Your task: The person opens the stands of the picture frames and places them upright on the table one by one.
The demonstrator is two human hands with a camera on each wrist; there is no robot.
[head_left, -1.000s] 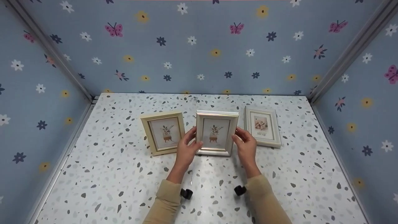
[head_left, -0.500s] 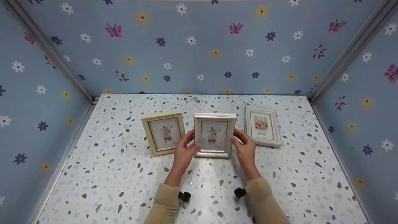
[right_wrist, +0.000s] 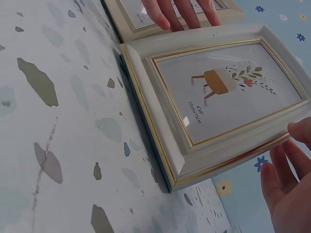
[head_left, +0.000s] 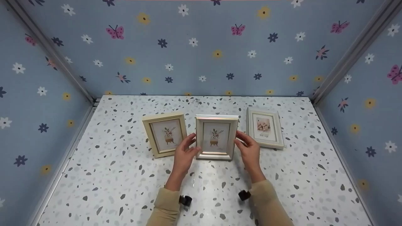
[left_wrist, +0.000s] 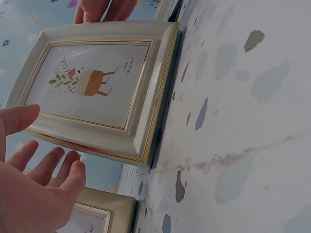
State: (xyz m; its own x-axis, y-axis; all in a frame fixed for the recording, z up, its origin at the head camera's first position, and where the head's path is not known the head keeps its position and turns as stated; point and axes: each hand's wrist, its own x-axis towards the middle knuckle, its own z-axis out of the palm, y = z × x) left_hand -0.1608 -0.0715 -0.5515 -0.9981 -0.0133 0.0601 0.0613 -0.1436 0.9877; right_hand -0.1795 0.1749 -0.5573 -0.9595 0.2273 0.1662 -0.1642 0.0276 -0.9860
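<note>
Two bare hands bracket a cream-white rectangular picture frame with thin gold edging [head_left: 216, 137], which stands near the middle of the white, stone-flecked tabletop [head_left: 210, 201], its plant print facing the head camera. The left hand [head_left: 183, 155] is relaxed and fairly wide, its thumb at the front of the frame's edge and its fingers loosely bent beside it; the right hand [head_left: 250, 152] mirrors this at the opposite edge. Neither curls firmly round the frame, though whether the thumbs touch it is hard to tell. Near its left edge but apart stands a pale-gold rectangular frame [head_left: 166, 135] with a similar print; to its right, a whitish rectangular frame with a pinkish picture [head_left: 263, 127] sits at an angle, flat or propped being unclear. The step in hand looks to be settling the middle frame upright; the next move probably calls for drawing both hands outward evenly, without nudging either neighbour
</note>
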